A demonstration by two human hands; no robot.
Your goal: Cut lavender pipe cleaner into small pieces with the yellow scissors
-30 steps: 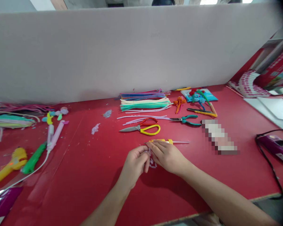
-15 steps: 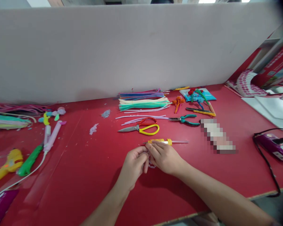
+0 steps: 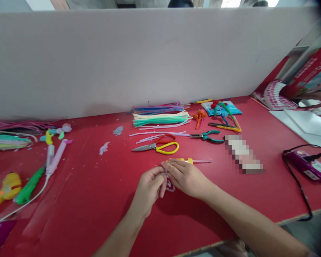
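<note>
My left hand (image 3: 149, 185) and my right hand (image 3: 189, 179) meet low over the middle of the red table. The left thumb and fingers are pinched on a small curled lilac pipe cleaner piece (image 3: 170, 184), whose loops show beneath the hands. Right fingertips press together on its top, largely hiding it. Just behind the right hand lies a yellow hot glue gun (image 3: 189, 161), partly covered, a clear glue stick (image 3: 202, 161) poking out to the right. Beyond are red-and-yellow-handled scissors (image 3: 167, 147) and loose lilac pipe cleaners (image 3: 163, 136).
Pliers (image 3: 207, 136) and pipe cleaner bundles (image 3: 160, 119) lie towards the white partition (image 3: 123, 60). A hair-iron-like pink tool (image 3: 56, 159), a green-handled tool (image 3: 30, 187) and another yellow glue gun (image 3: 9, 189) lie left. A purple corded box (image 3: 307, 164) is at right.
The view has shifted slightly, so the table things sit a little further left. My hands stay together, and more of the lilac loops shows below them.
</note>
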